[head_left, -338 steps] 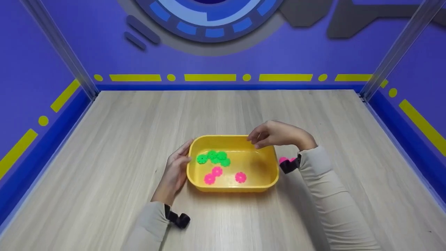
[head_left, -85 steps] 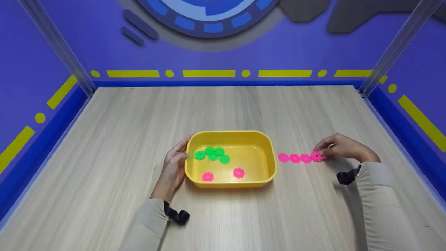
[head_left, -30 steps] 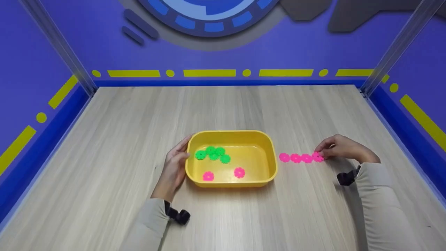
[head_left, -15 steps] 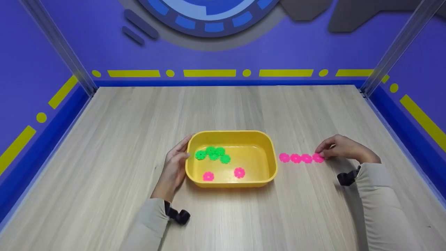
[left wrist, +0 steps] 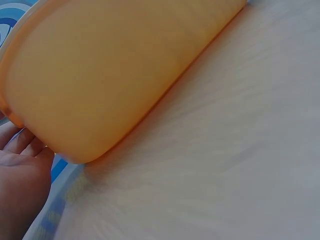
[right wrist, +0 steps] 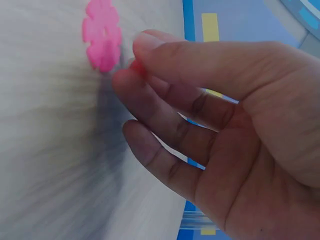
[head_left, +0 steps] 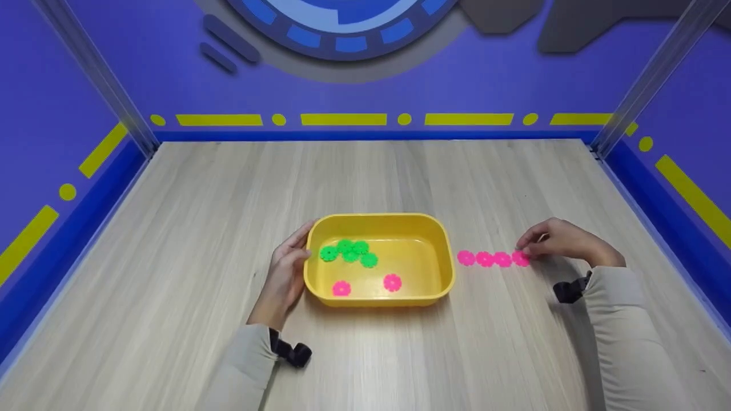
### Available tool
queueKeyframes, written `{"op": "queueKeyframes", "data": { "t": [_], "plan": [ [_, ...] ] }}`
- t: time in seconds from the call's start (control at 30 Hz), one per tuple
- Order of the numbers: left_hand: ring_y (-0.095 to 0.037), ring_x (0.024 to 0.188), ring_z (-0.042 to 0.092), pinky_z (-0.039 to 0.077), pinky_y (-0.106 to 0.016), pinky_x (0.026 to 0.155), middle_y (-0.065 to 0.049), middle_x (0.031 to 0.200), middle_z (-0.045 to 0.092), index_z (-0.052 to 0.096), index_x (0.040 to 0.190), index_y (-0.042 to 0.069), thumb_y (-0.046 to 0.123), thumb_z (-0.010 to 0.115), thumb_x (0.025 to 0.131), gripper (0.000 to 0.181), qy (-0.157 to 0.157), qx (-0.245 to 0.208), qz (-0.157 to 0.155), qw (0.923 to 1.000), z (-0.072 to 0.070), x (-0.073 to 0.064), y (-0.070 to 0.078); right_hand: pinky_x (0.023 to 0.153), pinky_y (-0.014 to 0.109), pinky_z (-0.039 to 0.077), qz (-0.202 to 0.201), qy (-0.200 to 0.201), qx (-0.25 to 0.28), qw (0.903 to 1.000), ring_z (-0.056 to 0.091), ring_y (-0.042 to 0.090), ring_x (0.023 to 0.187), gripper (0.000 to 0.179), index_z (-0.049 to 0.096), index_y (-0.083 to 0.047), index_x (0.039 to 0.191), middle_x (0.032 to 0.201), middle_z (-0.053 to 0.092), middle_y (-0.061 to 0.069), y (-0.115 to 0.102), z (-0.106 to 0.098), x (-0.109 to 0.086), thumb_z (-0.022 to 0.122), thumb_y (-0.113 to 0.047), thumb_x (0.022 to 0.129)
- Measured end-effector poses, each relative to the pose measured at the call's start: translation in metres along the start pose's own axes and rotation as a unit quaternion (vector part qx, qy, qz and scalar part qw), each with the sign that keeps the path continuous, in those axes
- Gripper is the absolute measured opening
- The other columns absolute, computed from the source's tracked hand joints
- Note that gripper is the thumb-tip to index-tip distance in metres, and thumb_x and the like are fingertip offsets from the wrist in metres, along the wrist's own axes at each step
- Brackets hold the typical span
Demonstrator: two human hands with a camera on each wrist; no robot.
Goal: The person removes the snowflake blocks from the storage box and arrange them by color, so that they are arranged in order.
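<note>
Left hand (head_left: 284, 271) holds yellow tub (head_left: 377, 302) by its end; inside tub, five green discs (head_left: 345, 246) clustered toward left hand, two pink discs (head_left: 392, 282) nearer wearer's side; between tub and right hand (head_left: 562, 240), row of four flower-shaped pink discs (head_left: 485, 259) on wooden table (head_left: 400, 359), right hand's fingertips at end disc (head_left: 519, 260); beige sleeves (head_left: 619, 319), black wrist mounts (head_left: 297, 355); beyond hands, purple-blue wall (head_left: 342, 94) with yellow dashes (head_left: 343, 119)

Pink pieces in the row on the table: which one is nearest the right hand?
The end piece farthest from the yellow tub, right by the right hand; the other three lie between it and the tub.
</note>
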State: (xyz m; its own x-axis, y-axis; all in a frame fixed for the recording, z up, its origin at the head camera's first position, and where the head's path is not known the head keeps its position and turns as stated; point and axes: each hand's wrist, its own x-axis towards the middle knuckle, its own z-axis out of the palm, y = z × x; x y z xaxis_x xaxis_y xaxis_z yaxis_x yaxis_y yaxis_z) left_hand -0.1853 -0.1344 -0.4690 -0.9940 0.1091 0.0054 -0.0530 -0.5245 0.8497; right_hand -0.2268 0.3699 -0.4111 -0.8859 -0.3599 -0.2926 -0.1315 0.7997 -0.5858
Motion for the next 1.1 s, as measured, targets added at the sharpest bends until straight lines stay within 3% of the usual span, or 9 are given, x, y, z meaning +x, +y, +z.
{"op": "queueKeyframes", "data": {
  "t": [0.37, 0.77, 0.97, 1.1],
  "plan": [
    [-0.028, 0.145, 0.025, 0.024, -0.038, 0.119, -0.021, 0.157, 0.025, 0.026, 0.147, -0.008, -0.012, 0.035, 0.083, 0.065, 0.002, 0.0, 0.004, 1.0, 0.0, 0.0, 0.001, 0.08, 0.033, 0.051, -0.02, 0.017, -0.045, 0.9986, 0.061, 0.019, 0.092, 0.018, 0.073, -0.006, 0.103, 0.103, 0.072, 0.01, -0.027, -0.003, 0.0, 0.064, -0.011, 0.088],
    [-0.026, 0.146, 0.025, 0.025, -0.037, 0.118, -0.02, 0.157, 0.024, 0.026, 0.147, -0.008, -0.012, 0.036, 0.083, 0.066, 0.003, 0.009, 0.001, 1.0, 0.001, 0.001, -0.001, 0.08, 0.036, 0.058, -0.069, 0.028, -0.06, 0.9954, 0.066, 0.02, 0.09, 0.019, 0.071, -0.004, 0.105, 0.098, 0.072, 0.007, -0.067, -0.002, -0.001, 0.064, -0.012, 0.09],
    [-0.026, 0.145, 0.025, 0.025, -0.037, 0.118, -0.019, 0.157, 0.025, 0.027, 0.148, -0.007, -0.01, 0.036, 0.083, 0.065, -0.005, 0.016, 0.0, 0.9999, 0.0, 0.0, 0.0, 0.076, 0.026, 0.057, -0.115, 0.051, -0.08, 0.9888, 0.066, 0.017, 0.085, 0.014, 0.074, -0.009, 0.1, 0.093, 0.072, 0.002, -0.087, 0.002, 0.001, 0.066, -0.009, 0.088],
    [-0.026, 0.145, 0.025, 0.025, -0.038, 0.118, -0.018, 0.157, 0.025, 0.027, 0.148, -0.006, -0.01, 0.037, 0.083, 0.065, -0.002, 0.017, -0.003, 0.9999, 0.0, 0.0, 0.0, 0.074, 0.021, 0.056, -0.143, 0.046, -0.078, 0.9856, 0.066, 0.016, 0.083, 0.015, 0.074, -0.011, 0.101, 0.092, 0.072, 0.0, -0.1, 0.006, 0.004, 0.066, -0.01, 0.089]
  ]
}}
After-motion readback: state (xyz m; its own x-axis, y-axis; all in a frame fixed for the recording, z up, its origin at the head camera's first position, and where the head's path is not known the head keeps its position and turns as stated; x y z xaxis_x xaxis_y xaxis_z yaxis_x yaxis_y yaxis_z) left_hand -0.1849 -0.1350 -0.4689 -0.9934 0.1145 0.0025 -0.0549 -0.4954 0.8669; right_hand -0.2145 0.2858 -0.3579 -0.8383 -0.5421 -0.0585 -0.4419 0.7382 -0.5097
